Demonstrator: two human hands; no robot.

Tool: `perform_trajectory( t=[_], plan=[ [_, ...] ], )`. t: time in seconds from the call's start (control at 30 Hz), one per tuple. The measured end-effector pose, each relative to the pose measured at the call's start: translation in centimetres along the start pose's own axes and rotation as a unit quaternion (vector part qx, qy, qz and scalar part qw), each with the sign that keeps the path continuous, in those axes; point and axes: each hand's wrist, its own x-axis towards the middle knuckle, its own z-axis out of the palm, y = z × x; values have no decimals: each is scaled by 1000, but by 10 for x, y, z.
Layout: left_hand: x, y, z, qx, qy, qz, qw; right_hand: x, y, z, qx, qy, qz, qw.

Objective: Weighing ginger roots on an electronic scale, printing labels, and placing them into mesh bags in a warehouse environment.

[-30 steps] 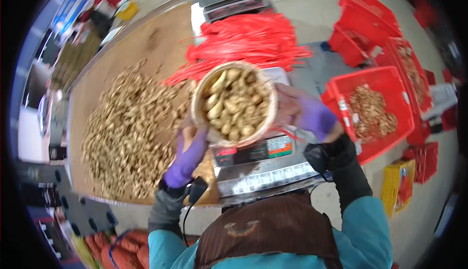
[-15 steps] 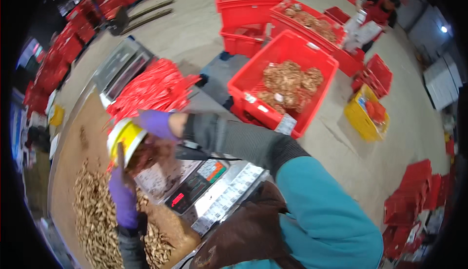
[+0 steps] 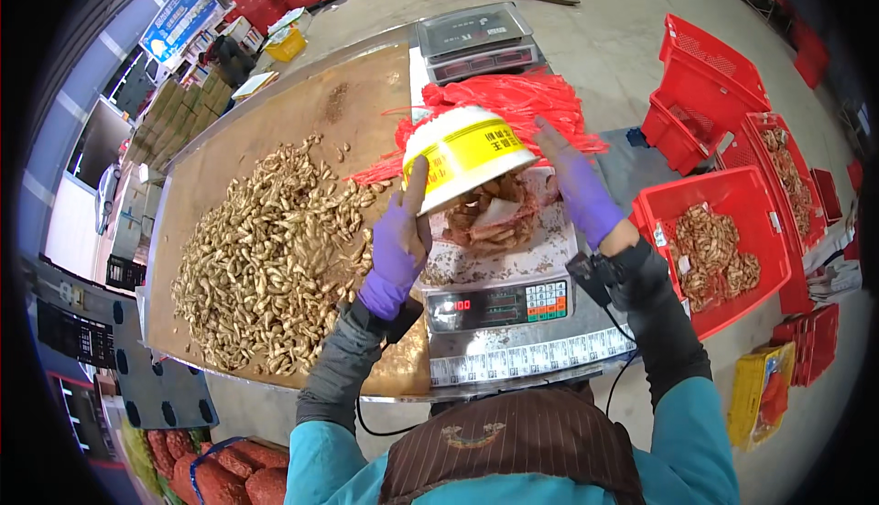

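Gloved in purple, my left hand grips the left side of a white and yellow bowl, its fingers along the wall. My right hand is at the bowl's right edge, fingers long against it and a little blurred. The bowl is tilted with its rim down. Just under it, a red mesh bag of brown pieces with a pale slip rests on the soil-strewn scale. To the left lies a big pile of small brown oblong pieces, whose exact kind I cannot tell.
Behind the bowl lies a heap of red mesh bags, with a second scale beyond. At right stand a red crate of filled bags, further red crates and a yellow crate. A black cable hangs by my right forearm.
My view has swung left and levelled over the table. The right arm no longer reaches across; my right hand has moved from above the bowl to its right side.
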Motion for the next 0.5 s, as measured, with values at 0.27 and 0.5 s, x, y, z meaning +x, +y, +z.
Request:
perform_trajectory(
  t=[0.27,0.5],
  plan=[
    [-7,6,8,27,64,-17,997,8,20,-11,-53,3,-85,995],
    [-22,-33,20,-342,262,-528,732,-4,58,25,23,-20,-106,994]
  ],
)
